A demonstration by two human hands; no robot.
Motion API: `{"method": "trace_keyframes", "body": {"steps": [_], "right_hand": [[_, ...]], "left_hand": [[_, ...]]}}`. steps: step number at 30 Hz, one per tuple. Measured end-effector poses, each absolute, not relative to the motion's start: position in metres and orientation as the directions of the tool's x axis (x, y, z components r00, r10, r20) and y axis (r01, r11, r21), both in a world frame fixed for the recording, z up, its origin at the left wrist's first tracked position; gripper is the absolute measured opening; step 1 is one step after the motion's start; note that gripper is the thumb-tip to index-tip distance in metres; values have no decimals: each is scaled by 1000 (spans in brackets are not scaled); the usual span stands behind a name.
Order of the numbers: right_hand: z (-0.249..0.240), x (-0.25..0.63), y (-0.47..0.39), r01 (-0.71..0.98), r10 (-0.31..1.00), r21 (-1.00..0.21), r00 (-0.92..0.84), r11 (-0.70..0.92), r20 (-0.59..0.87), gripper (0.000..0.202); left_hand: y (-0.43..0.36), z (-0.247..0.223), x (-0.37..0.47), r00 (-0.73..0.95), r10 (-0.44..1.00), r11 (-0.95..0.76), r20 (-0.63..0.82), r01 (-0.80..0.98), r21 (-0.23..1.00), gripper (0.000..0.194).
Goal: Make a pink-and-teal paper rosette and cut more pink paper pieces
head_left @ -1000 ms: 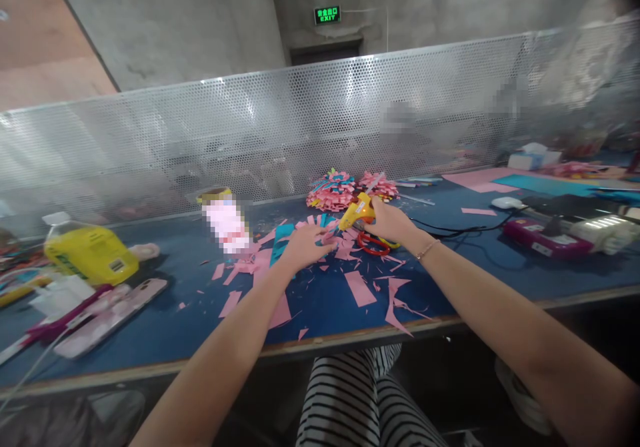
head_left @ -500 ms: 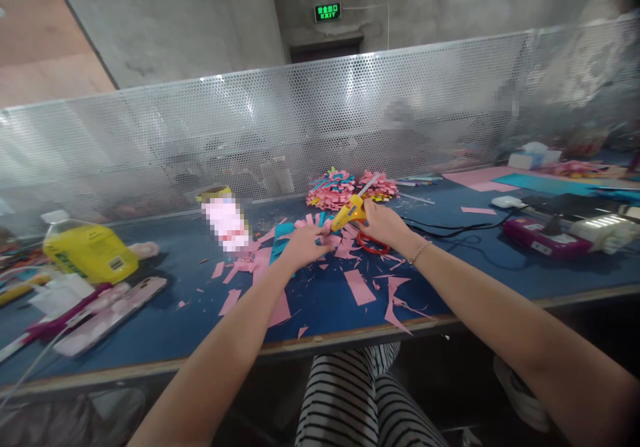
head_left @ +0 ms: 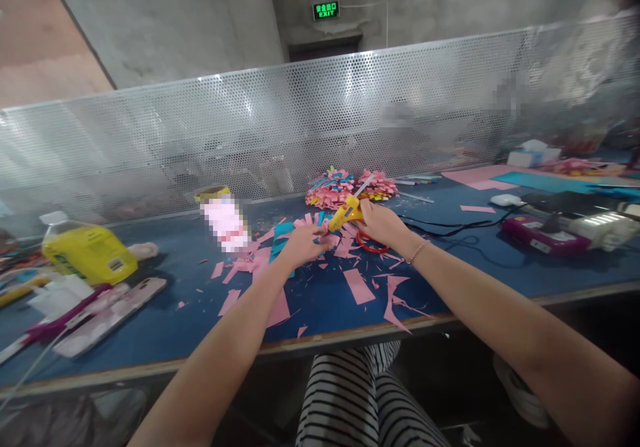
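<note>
My right hand (head_left: 373, 219) is closed round a yellow hot glue gun (head_left: 346, 212) with a pale glue stick (head_left: 365, 185) poking out of its back. The gun's nozzle points down and left, at the fingertips of my left hand (head_left: 306, 243). Those left fingers are pinched on a fringed pink paper strip (head_left: 305, 221), partly hidden by the hand. A fringed blue paper piece (head_left: 281, 233) lies beside and under my left hand. Red-handled scissors (head_left: 371, 243), as far as I can tell, rest below my right hand.
Pink paper scraps (head_left: 359, 287) litter the blue table (head_left: 320, 313). Fringed paper flowers (head_left: 330, 190) stand behind my hands. A yellow bottle (head_left: 90, 250) and a phone (head_left: 113, 317) lie left; a purple power strip (head_left: 545, 235) and black cable (head_left: 450, 232) right. A perforated metal screen (head_left: 300, 127) closes the back.
The glue gun has dipped very slightly down and left towards my left fingertips. Both hands keep their grips; the whole view has shifted a little.
</note>
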State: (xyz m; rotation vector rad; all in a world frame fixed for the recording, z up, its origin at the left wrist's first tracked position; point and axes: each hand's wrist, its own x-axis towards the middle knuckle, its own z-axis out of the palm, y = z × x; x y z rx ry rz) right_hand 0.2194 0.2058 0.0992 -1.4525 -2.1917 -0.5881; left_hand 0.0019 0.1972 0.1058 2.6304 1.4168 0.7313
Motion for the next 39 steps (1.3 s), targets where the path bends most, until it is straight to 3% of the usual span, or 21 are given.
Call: {"method": "trace_keyframes", "body": {"steps": [5, 9, 13, 18, 24, 30, 36, 39], "right_hand": [[110, 223, 198, 930, 729, 129, -352, 345, 587, 25], [116, 229, 195, 948, 752, 83, -296, 308, 589, 27], [118, 240, 200, 972, 760, -28, -164, 233, 628, 35], [118, 253, 208, 969, 751, -179, -12, 172, 661, 39], [118, 258, 212, 959, 748, -255, 78, 125, 659, 42], [117, 258, 213, 952, 749, -269, 72, 145, 658, 44], [118, 257, 211, 950, 756, -279, 81, 138, 649, 42], [117, 258, 211, 949, 755, -284, 83, 140, 651, 45]], "left_hand": [[193, 109, 2, 429, 833, -542, 350, 763, 354, 26], [190, 109, 2, 442, 824, -557, 355, 744, 370, 30], [186, 110, 3, 503, 798, -593, 332, 757, 276, 33], [184, 110, 4, 567, 759, -616, 321, 785, 70, 47], [185, 104, 9, 630, 697, -653, 342, 755, -60, 59], [187, 105, 11, 629, 710, -632, 316, 767, -106, 39], [192, 110, 5, 642, 715, -616, 277, 766, -183, 31], [195, 114, -3, 626, 732, -609, 269, 778, -154, 30]]}}
